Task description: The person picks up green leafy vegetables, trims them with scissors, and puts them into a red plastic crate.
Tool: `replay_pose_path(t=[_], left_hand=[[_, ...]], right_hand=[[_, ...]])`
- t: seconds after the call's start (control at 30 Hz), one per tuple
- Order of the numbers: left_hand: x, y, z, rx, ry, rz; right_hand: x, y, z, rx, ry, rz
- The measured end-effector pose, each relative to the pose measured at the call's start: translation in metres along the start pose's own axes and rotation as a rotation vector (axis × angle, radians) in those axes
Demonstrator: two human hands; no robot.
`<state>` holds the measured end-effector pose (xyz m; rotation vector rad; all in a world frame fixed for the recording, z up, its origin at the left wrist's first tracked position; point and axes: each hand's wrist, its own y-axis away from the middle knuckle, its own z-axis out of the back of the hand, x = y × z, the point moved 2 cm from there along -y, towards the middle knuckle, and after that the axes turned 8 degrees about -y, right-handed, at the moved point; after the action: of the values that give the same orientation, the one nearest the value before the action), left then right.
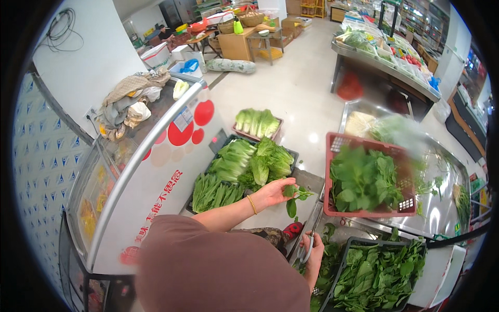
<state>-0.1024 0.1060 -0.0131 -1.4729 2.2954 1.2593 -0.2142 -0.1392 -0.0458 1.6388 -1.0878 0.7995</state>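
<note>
My left hand (277, 192), with a gold-coloured beaded bracelet on its wrist, holds a small sprig of leafy greens (292, 202). In my right hand (314, 249) is a pair of scissors (308, 249) with grey handles, its blades pointing away from me. A red plastic crate (370, 213) full of leafy greens (362, 179) stands to the right of my left hand, on a metal surface. Close to my right hand, a dark crate (343, 257) holds more loose leafy greens (376, 273). Beyond my left forearm, lettuces (269, 160) and long-leaved greens (216, 193) fill dark crates on the floor.
A white chest freezer (171, 156) stands at the left. Past the floor crates is a smaller crate of pale lettuces (257, 123). A steel tray table (436, 210) with loose stalks and a produce stand (390, 66) are at the right. A person (164, 34) is far off.
</note>
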Motion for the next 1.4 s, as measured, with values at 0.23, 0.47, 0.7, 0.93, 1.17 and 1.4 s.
replay_pose_path(t=[0.23,0.47,0.7,0.93,1.17,1.4], left_hand=[[-0.004,-0.001,0.002,-0.051,0.045,0.056],[0.002,-0.015,-0.016,0.084,0.017,0.065],[0.009,-0.011,-0.029,0.066,-0.001,0.101],[0.016,-0.01,-0.022,0.061,-0.015,0.097],[0.002,-0.027,0.041,-0.052,-0.098,0.04],[-0.008,0.002,0.048,-0.146,-0.085,0.03]], right_hand=[[0.018,-0.036,0.014,-0.093,-0.039,0.079],[0.018,-0.022,0.021,-0.078,-0.118,0.016],[0.008,-0.007,0.01,-0.026,-0.1,-0.005],[0.003,0.004,0.005,0.004,-0.062,-0.032],[0.085,0.012,-0.063,0.294,0.157,0.091],[0.065,0.01,-0.055,0.29,0.062,-0.053]])
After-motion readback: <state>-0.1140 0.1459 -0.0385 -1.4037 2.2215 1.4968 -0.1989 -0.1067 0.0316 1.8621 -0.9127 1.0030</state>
